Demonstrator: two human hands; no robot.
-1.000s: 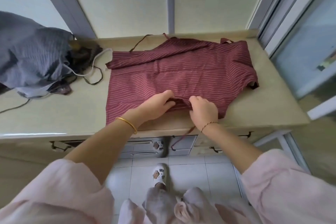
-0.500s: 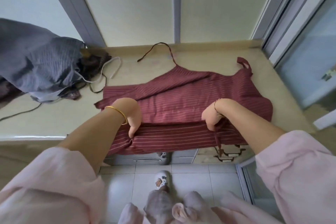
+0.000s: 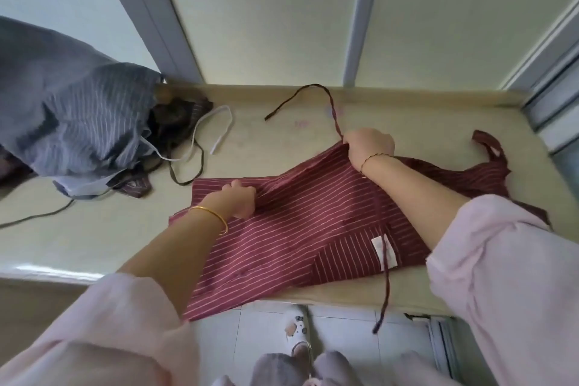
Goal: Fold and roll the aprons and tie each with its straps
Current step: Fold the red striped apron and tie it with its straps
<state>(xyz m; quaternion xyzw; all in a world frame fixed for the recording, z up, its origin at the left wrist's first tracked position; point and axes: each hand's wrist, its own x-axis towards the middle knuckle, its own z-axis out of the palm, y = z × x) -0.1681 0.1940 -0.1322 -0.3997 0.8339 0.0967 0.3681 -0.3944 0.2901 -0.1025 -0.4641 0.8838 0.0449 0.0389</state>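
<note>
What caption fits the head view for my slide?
Left-hand grip and right-hand grip hold the maroon striped apron on the counter; one strap dangles off the front edge.

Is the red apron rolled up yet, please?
Not rolled: the apron lies partly folded on the counter; left hand and right hand grip it.

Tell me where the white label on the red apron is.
In the head view, the white label lies right of centre on the red apron, near the front edge of the counter, just left of the right sleeve.
</note>
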